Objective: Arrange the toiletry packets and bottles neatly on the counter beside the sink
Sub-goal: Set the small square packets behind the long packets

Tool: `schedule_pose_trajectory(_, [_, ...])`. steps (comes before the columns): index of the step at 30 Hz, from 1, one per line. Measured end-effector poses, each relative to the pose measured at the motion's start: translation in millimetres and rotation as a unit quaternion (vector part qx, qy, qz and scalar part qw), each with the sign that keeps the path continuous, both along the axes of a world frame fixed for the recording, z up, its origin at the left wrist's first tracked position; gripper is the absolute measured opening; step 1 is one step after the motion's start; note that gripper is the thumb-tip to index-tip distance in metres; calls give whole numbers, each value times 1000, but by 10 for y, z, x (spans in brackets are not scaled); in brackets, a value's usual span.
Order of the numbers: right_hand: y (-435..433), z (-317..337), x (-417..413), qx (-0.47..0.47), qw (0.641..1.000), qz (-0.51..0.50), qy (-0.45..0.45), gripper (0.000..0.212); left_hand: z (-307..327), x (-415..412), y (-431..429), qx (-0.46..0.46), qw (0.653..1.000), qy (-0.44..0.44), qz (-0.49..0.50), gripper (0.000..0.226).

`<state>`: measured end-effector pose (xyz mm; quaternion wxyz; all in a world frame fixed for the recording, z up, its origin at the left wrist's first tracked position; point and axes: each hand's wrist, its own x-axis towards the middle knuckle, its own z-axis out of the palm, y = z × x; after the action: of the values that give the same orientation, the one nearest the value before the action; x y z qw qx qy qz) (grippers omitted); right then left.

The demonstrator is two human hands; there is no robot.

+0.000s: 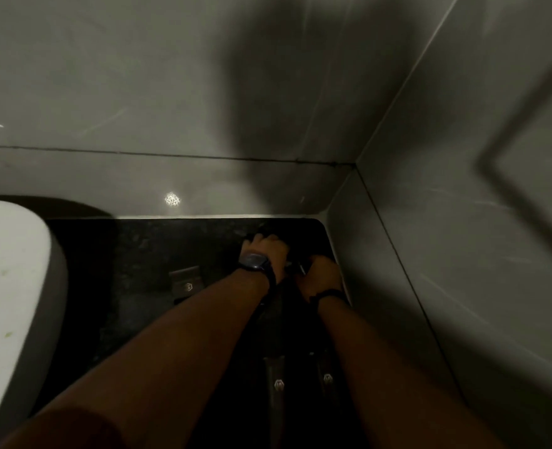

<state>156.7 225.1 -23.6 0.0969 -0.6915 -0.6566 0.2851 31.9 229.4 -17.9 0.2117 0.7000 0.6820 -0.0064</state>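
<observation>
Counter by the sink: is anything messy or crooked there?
One dark packet lies alone and slightly skewed on the black counter, left of both hands. Two more sit nearer. No spills visible; it's dim.

One head-worn camera looks steeply down and forward along both forearms, close over the dark counter (138, 254), facing the wall corner (354, 165), with the sink (12, 270) at the left edge.

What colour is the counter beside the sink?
Black with faint speckles, seen in the head view: counter, next to the white sink.
</observation>
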Motion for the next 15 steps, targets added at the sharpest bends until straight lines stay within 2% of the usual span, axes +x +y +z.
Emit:
schedule_pose_trajectory(4, [14, -16, 80, 1, 1000, -16, -4, 26, -50, 28, -10, 33, 999, 10, 4, 38])
schedule_pose_trajectory(7, [-45, 16, 165, 21, 999, -45, 11, 21, 6, 68, -91, 79, 991, -80, 74, 30])
schedule_pose_trajectory(11, [-175, 65, 256, 24, 993, -99, 65, 24, 55, 111, -280, 103, 952, -218, 188, 22])
schedule_pose_trajectory(15, [-343, 73, 350, 9, 990, -104, 92, 26, -10, 198, -553, 99, 938, -265, 200, 22])
